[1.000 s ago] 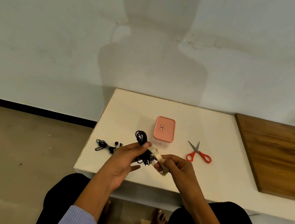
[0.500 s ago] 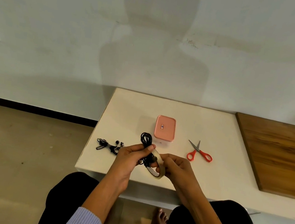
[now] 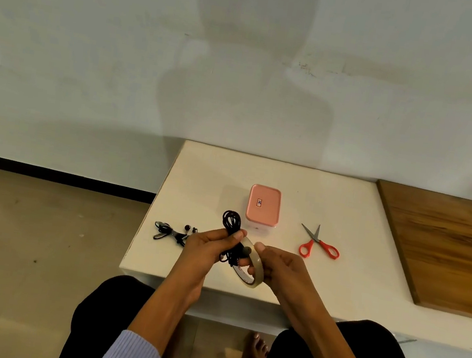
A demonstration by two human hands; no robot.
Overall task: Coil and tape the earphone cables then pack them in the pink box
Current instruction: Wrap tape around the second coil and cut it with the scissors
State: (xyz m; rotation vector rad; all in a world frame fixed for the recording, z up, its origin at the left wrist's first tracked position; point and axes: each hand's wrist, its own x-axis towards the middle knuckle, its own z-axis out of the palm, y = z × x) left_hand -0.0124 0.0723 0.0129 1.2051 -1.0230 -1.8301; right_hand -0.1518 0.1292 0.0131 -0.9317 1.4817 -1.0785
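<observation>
My left hand (image 3: pixel 209 246) grips a coiled black earphone cable (image 3: pixel 231 223) whose loop sticks up above my fingers, over the table's front edge. Right beside it my right hand (image 3: pixel 280 265) holds a roll of beige tape (image 3: pixel 253 267), thumb on its top rim. The tape roll touches the cable bundle. A second black earphone cable (image 3: pixel 172 232) lies loose on the table at the left. The pink box (image 3: pixel 263 208), lid on, stands just behind my hands.
Red-handled scissors (image 3: pixel 319 245) lie to the right of the box on the white table (image 3: pixel 352 268). A wooden board (image 3: pixel 446 251) covers the far right. The wall rises directly behind the table; the floor drops off to the left. My knees are below the front edge.
Both hands rose slightly and drew closer together. The tape roll now sits against the cable bundle, and the cable loop stands higher.
</observation>
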